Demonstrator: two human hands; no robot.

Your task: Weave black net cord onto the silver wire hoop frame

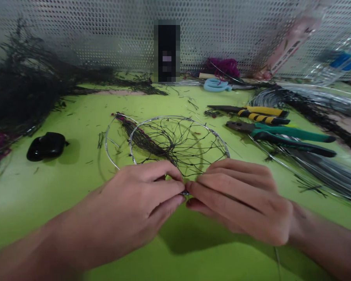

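A round wire hoop (179,117) with dark netting (190,144) strung across it lies in front of me, its near edge raised in my fingers. My left hand (134,203) pinches that near edge from the left. Close beside it, my right hand (240,195) pinches the same stretch of wire, the fingertips of both hands almost meeting. A bundle of gathered dark net (140,140) runs from the hoop's middle out to the upper left. Behind the hoop, a second wire loop (107,140) shows at the left. My fingers hide most of the gripped spot.
Yellow-handled pliers (260,113) and green-handled pliers (292,134) lie right, near coiled wire (316,171). A black case (46,146) sits left, below a heap of dark netting (23,89). Light-blue scissors (216,85), purple thread (225,68) and bottles (336,64) are at the back.
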